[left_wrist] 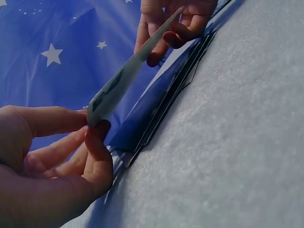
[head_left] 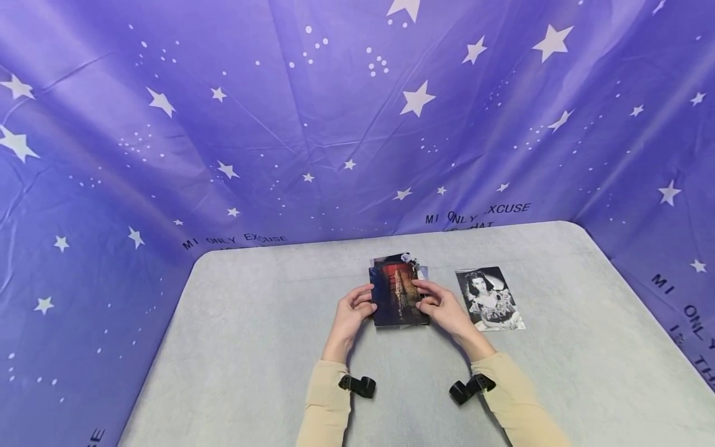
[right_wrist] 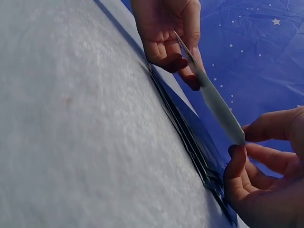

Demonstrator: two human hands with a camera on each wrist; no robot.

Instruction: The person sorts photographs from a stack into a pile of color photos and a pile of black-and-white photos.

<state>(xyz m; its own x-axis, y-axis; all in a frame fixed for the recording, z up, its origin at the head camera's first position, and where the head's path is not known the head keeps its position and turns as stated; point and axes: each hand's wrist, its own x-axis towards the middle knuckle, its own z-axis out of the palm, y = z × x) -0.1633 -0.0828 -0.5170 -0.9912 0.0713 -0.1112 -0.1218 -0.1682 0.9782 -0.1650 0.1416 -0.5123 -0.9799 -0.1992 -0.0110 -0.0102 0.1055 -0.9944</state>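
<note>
Evidently, a dark picture card (head_left: 398,297) is pinched at its opposite side edges by the left hand (head_left: 353,310) and the right hand (head_left: 444,308), presumably so that most of its printed face is left uncovered. It is held just above an uneven stack of pictures (left_wrist: 171,97) on the grey table (head_left: 251,347), with a gap shown between them, while a black-and-white photo (head_left: 491,299) is laid apart, probably to be kept separate.

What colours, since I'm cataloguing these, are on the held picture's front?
Dark blue, red and brown; the held picture shows best in head view.
</note>
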